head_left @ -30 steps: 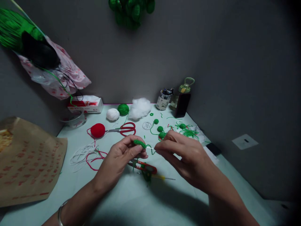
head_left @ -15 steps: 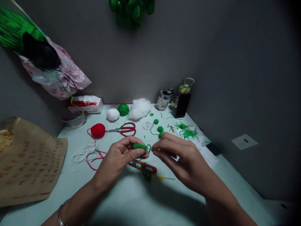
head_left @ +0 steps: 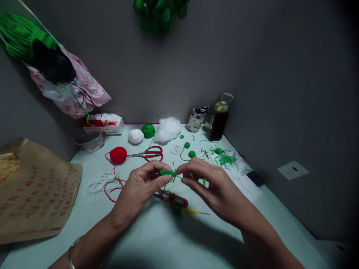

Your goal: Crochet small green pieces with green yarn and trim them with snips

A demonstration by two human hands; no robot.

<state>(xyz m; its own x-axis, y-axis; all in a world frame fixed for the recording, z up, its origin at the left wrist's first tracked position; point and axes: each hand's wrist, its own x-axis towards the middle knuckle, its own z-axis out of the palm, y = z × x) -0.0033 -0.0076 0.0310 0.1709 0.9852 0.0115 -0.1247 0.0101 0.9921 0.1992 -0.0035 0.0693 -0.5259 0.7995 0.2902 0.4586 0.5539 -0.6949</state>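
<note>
My left hand [head_left: 147,181] is closed, pinching a small green crocheted piece [head_left: 166,172] between thumb and fingers. Close to its right end, my right hand [head_left: 207,179] is closed in a pinch on a thin needle [head_left: 178,176], whose tip meets the piece. A strand of green yarn loops at that end. Below the hands lie orange-handled scissors [head_left: 179,200], partly hidden by the left hand. A dark green crocheted item [head_left: 176,210] and a yellow-handled thin tool [head_left: 190,211] lie beside them.
Red-handled scissors [head_left: 153,153], a red yarn ball [head_left: 118,155], a white yarn ball [head_left: 136,136], a green yarn ball [head_left: 148,130] and white stuffing [head_left: 168,129] lie behind. A brown paper bag [head_left: 47,194] stands left. A phone [head_left: 218,126] leans by a bottle [head_left: 221,106].
My right hand has moved left, closer to the green piece, and the needle now meets it. The yarn loop at the end looks smaller. The view has shifted slightly.
</note>
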